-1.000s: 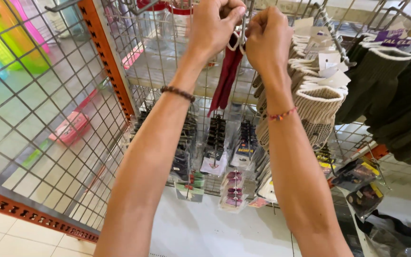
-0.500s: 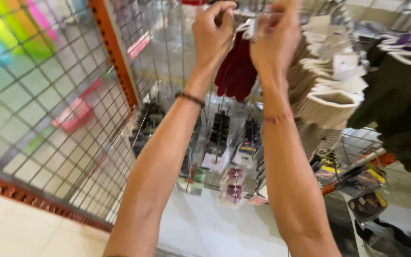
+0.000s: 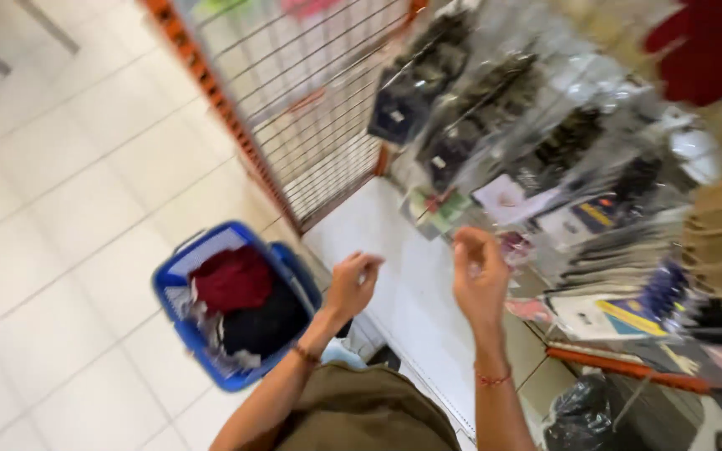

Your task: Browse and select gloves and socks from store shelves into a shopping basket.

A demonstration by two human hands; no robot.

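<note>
Both hands empty, lowered between rack and basket.
Left hand (image 3: 351, 284) and right hand (image 3: 478, 276) hang loosely curled, seemingly holding nothing; blue basket (image 3: 179, 321) of clothes sits on floor beside left hand.

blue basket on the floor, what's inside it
The blue basket holds a dark red garment on top, a black one beside it, and pale tags or packaging at the near edge. Whatever lies beneath is covered.

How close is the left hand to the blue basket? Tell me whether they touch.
Apart. The head view shows the left hand raised in the air, with white shelf behind it, and the blue basket down on the floor.
</note>
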